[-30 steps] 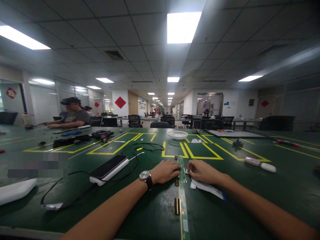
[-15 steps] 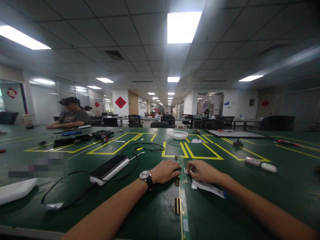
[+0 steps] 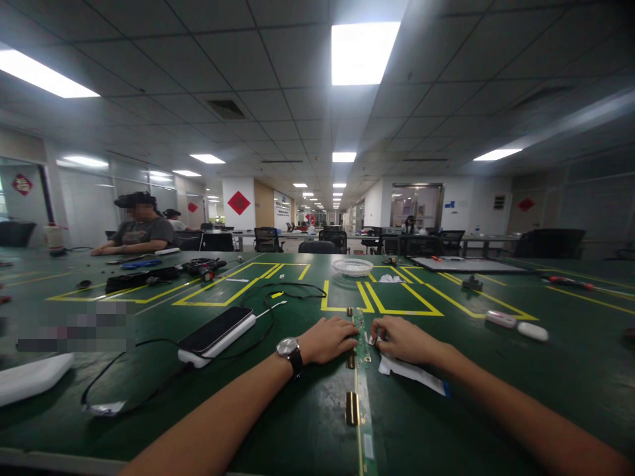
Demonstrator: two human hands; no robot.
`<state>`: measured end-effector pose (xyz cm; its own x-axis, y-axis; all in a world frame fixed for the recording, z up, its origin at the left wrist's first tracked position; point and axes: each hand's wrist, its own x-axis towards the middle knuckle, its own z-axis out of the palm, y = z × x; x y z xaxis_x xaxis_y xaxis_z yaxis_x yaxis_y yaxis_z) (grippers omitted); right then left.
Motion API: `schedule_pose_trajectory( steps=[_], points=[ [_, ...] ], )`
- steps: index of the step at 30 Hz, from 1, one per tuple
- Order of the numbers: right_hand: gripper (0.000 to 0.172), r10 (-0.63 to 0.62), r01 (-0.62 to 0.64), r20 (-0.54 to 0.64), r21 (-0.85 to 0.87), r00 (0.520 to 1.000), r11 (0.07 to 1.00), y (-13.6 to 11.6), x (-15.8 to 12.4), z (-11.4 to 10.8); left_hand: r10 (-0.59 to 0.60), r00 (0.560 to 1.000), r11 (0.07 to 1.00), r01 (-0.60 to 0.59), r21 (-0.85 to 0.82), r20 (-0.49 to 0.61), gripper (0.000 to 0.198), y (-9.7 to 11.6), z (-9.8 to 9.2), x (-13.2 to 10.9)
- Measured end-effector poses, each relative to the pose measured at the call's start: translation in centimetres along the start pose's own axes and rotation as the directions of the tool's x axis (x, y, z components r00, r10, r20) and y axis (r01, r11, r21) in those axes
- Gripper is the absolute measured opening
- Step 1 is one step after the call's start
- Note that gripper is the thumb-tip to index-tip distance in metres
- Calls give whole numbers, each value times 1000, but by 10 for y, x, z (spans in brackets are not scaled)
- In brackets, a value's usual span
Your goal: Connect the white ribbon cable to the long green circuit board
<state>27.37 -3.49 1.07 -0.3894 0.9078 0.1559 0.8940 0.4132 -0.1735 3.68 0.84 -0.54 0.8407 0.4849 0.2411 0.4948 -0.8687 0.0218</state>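
Note:
A long, narrow green circuit board [image 3: 365, 403] lies on the green table, running away from me, with brown-gold flex tabs [image 3: 351, 408] along its left edge. My left hand [image 3: 328, 340], with a watch on the wrist, lies palm down beside it, fingers stretched out and their tips resting on the board's left edge. On the other side, my right hand [image 3: 399, 338] has its thumb and fingers pinched together at the end of a white flat ribbon cable [image 3: 414, 375], close to the board. The cable's blue-tipped end points right beneath that hand; my fingers partly hide the pinched end.
Left of my hands are a phone [image 3: 218, 328] on a white power bank and a looping black cable [image 3: 258, 330]. A white basket [image 3: 352, 267] stands farther off. White oval objects [image 3: 532, 332] lie right, a screwdriver [image 3: 568, 283] beyond. Another person [image 3: 143, 228] sits far left.
Hardly anything differs. My right fingertips shift very slightly at the cable's end; my left hand and the circuit board stay in place.

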Motion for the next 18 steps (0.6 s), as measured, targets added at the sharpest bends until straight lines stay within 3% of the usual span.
schedule_pose_trajectory(
  steps=[10,18],
  points=[
    [15,1,0,-55,26,998,1000,-1,4,6,18,1000,1000,-18,0,5,36,0,2,1],
    [9,-174,184,-111,84,978,979,8,9,11,20,1000,999,-19,-45,21,37,1,1,-1]
  ],
)
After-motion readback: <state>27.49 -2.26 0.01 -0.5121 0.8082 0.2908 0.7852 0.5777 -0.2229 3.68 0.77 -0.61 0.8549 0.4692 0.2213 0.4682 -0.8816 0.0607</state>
